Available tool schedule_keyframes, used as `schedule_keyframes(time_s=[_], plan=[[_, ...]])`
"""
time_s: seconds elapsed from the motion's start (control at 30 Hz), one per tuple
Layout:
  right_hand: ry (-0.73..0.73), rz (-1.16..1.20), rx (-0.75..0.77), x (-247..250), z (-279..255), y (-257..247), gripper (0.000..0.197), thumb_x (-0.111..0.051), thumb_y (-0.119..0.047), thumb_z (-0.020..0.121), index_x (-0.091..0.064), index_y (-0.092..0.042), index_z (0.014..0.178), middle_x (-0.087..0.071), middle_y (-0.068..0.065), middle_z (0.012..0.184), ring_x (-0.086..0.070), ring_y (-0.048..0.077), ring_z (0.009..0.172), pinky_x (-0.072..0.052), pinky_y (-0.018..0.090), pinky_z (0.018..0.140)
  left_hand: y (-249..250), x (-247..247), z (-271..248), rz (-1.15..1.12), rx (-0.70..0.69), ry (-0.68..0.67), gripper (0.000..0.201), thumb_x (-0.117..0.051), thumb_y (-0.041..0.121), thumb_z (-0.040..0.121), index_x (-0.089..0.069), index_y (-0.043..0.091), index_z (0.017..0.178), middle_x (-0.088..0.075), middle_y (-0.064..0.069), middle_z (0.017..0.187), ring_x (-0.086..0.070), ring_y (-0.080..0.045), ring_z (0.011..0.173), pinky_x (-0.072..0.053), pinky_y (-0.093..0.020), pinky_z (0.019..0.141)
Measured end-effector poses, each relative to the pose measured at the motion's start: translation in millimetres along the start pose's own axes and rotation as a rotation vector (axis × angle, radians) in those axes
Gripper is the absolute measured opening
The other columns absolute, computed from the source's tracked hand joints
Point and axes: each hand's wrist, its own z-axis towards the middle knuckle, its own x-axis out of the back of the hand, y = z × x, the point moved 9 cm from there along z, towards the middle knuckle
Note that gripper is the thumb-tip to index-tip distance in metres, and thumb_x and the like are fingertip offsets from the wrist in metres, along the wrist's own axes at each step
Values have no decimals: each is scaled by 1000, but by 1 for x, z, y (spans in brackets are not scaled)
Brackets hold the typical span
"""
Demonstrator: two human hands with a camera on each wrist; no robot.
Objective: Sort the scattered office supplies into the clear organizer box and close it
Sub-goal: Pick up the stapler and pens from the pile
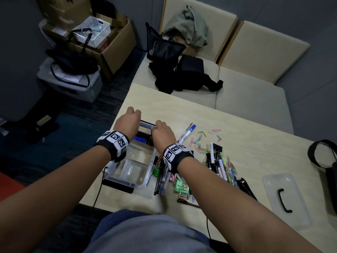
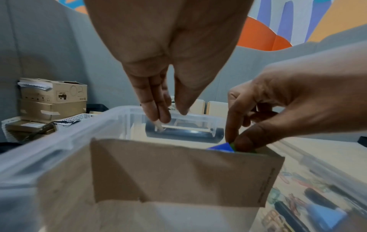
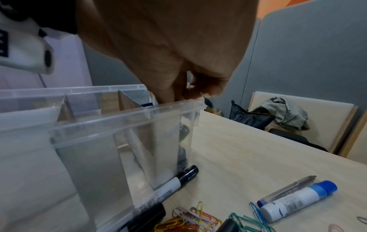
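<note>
Hands over far end of clear box [image 1: 144, 177]: left hand [image 1: 128, 121] fingers straight, tips dipping inside; right hand [image 1: 162, 133] pinching blue item [image 2: 220, 147] behind cardboard divider [image 2: 178, 172].

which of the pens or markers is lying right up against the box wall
The black-capped white marker, lying against the foot of the clear organizer box. The clear pen lies apart on the table, beside the blue-capped bottle.
</note>
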Motion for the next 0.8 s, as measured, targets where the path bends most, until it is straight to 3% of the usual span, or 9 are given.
schedule_keyframes(time_s=[0.13,0.37,0.53,0.73,0.8], plan=[[-27,-61,14,-2,3,-3,19,-55,4,83,-66,-3,97,-49,13,111,-48,33,103,-29,34,72,-13,-21,-9,126,-8,-211,17,-56,15,90,-71,17,96,-65,-10,99,-63,-32,87,-51,-35,71],[-12,-98,-42,-2,4,-1,16,-60,5,77,-64,-8,85,-51,10,101,-51,30,94,-30,33,68,-10,-38,-10,265,-65,-325,29,-51,11,92,-68,22,113,-64,-9,105,-63,-27,93,-43,-31,67],[-9,-132,-124,-5,4,2,20,-76,0,52,-62,-13,58,-55,6,75,-55,25,68,-37,30,56,-5,-42,-6,302,-71,-394,29,-53,9,91,-68,19,114,-64,-8,106,-62,-26,95,-47,-31,74],[15,-103,-161,-8,6,8,11,-75,-7,71,-65,-13,72,-57,6,87,-55,25,79,-31,31,61,-2,-37,-7,311,-68,-405,27,-53,10,92,-69,18,112,-64,-8,105,-62,-25,97,-49,-32,78],[14,-65,-140,-10,6,11,6,-68,-8,80,-68,-11,85,-55,8,98,-54,27,90,-32,32,66,0,-35,-7,294,-53,-391,28,-53,9,91,-68,19,113,-64,-7,106,-62,-25,98,-49,-33,77]])
